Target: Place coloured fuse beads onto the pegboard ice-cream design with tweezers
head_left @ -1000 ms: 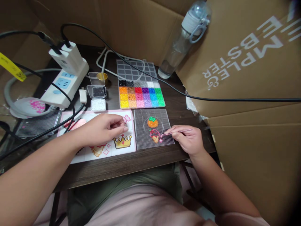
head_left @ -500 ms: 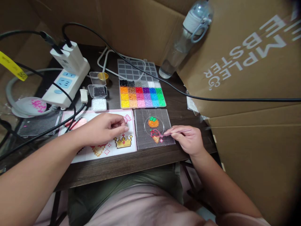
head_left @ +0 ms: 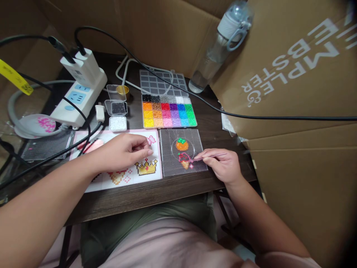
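My right hand [head_left: 223, 165] pinches thin pink tweezers [head_left: 208, 156] whose tip rests at the small bead figure [head_left: 185, 160] on the clear pegboard [head_left: 182, 169]. An orange bead shape with a green top [head_left: 182, 144] sits above it on the same board. My left hand [head_left: 122, 152] lies on the pattern sheet [head_left: 134, 178], fingers curled together above the yellow crown picture [head_left: 145, 167]; I cannot make out anything in them. The open bead box [head_left: 168, 110] with many coloured compartments stands just behind the pegboard.
A white power strip [head_left: 79, 93] with plugs and black cables sits at the back left. Two small bead cases [head_left: 117, 115] stand beside it. A clear water bottle [head_left: 217, 48] leans at the back right. Cardboard walls [head_left: 292, 93] close in the desk. Another pegboard [head_left: 46, 147] lies far left.
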`<state>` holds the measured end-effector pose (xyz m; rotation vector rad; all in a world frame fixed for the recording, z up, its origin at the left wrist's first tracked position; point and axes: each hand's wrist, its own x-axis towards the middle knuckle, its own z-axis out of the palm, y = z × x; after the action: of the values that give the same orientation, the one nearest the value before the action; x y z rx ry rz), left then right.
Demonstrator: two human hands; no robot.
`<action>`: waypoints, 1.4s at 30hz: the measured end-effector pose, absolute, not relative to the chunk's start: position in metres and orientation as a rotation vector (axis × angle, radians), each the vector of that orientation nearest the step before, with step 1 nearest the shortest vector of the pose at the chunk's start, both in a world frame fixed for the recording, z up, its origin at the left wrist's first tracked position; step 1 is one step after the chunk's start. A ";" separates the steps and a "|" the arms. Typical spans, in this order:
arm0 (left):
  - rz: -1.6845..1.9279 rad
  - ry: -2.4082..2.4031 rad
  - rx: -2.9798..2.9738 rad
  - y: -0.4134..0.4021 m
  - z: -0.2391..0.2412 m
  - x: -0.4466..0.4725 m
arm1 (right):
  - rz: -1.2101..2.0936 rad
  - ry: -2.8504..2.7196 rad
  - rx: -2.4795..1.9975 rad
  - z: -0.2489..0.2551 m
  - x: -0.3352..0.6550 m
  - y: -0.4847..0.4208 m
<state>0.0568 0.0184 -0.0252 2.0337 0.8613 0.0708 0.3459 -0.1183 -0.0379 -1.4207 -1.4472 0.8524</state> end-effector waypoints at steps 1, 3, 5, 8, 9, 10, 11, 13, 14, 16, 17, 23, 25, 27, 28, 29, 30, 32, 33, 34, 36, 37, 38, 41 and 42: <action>0.068 0.862 2.035 0.019 -0.025 0.057 | 0.856 -1.451 -1.419 -0.038 0.346 -0.118; 0.066 0.865 2.037 0.019 -0.025 0.057 | 0.861 -1.457 -1.410 -0.038 0.346 -0.118; 0.067 0.865 2.038 0.018 -0.024 0.058 | 0.859 -1.458 -1.398 -0.038 0.346 -0.118; 0.071 0.865 2.029 0.018 -0.023 0.058 | 0.855 -1.460 -1.394 -0.038 0.346 -0.118; 0.071 0.865 2.024 0.017 -0.023 0.058 | 0.855 -1.462 -1.402 -0.038 0.346 -0.118; 0.071 0.865 2.022 0.017 -0.023 0.058 | 0.856 -1.463 -1.410 -0.038 0.347 -0.118; 0.070 0.865 2.022 0.017 -0.023 0.057 | 0.855 -1.462 -1.415 -0.038 0.347 -0.118; 0.066 0.865 2.027 0.017 -0.023 0.057 | 0.855 -1.457 -1.419 -0.038 0.347 -0.118; 0.067 0.866 2.030 0.018 -0.023 0.057 | 0.852 -1.453 -1.419 -0.038 0.347 -0.118; 0.072 0.866 2.032 0.018 -0.024 0.057 | 0.845 -1.448 -1.420 -0.038 0.347 -0.119; 0.075 0.865 2.033 0.018 -0.024 0.057 | 0.844 -1.446 -1.422 -0.038 0.347 -0.119; 0.080 0.860 2.046 0.018 -0.025 0.057 | 0.842 -1.435 -1.408 -0.038 0.347 -0.119; 0.084 0.863 2.040 0.018 -0.025 0.057 | 0.835 -1.433 -1.398 -0.039 0.347 -0.119; 0.085 0.865 2.031 0.018 -0.025 0.057 | 0.831 -1.431 -1.395 -0.040 0.348 -0.119; 0.084 0.866 2.029 0.018 -0.025 0.057 | 0.828 -1.429 -1.399 -0.040 0.348 -0.119; 0.083 0.866 2.031 0.018 -0.025 0.057 | 0.826 -1.428 -1.405 -0.039 0.348 -0.118; 0.083 0.865 2.035 0.018 -0.025 0.057 | 0.827 -1.427 -1.410 -0.039 0.347 -0.118; 0.084 0.858 2.046 0.018 -0.025 0.057 | 0.834 -1.427 -1.416 -0.039 0.347 -0.118; 0.086 0.854 2.050 0.018 -0.025 0.056 | 0.841 -1.427 -1.417 -0.039 0.347 -0.118; 0.088 0.850 2.054 0.018 -0.025 0.056 | 0.846 -1.425 -1.418 -0.039 0.347 -0.118; 0.089 0.847 2.063 0.018 -0.025 0.056 | 0.850 -1.417 -1.421 -0.039 0.347 -0.118; 0.084 0.850 2.067 0.018 -0.025 0.056 | 0.848 -1.412 -1.426 -0.040 0.347 -0.118; 0.079 0.855 2.072 0.018 -0.025 0.056 | 0.846 -1.407 -1.431 -0.040 0.347 -0.119; 0.064 0.868 2.088 0.017 -0.025 0.056 | 0.840 -1.404 -1.444 -0.041 0.348 -0.119; 0.064 0.870 2.096 0.017 -0.025 0.056 | 0.840 -1.405 -1.444 -0.041 0.348 -0.119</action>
<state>0.0563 0.0174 -0.0249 2.0962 0.8703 0.0641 0.3481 -0.1188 -0.0414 -1.4444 -1.4047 0.8396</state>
